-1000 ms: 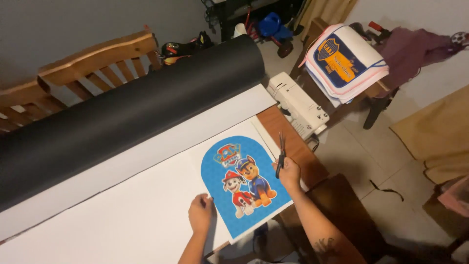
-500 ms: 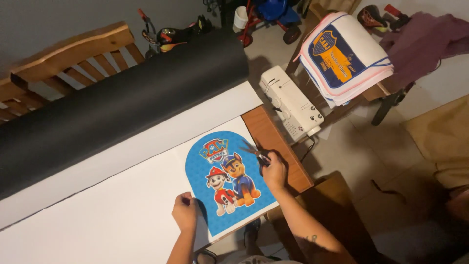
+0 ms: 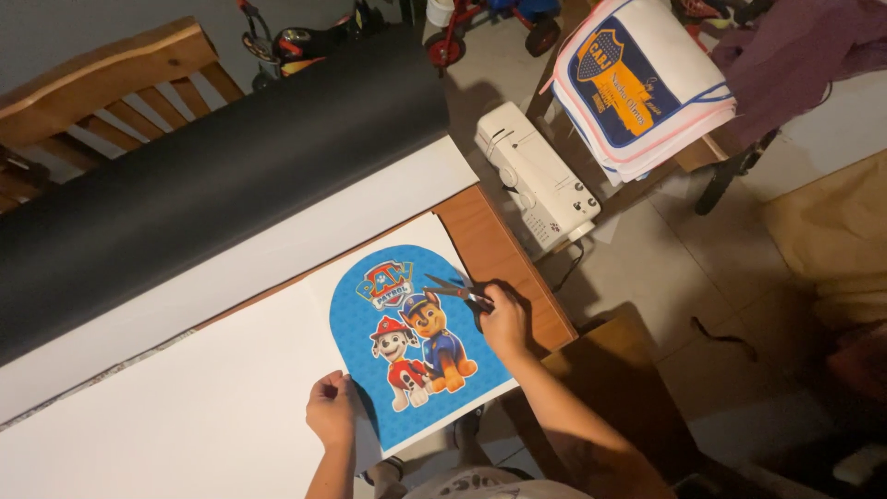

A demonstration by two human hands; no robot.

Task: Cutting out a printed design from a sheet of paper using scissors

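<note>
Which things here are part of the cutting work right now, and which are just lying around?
In use:
- right hand holding scissors
- left hand pinning the blue cartoon print
- white sheet the print sits on

Lying about:
- black roll
- white sewing machine
- folded printed cloth
- wooden bench

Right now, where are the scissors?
Head view: scissors in the right hand, blades over the blue print's right edge, near the sewing machine.
</note>
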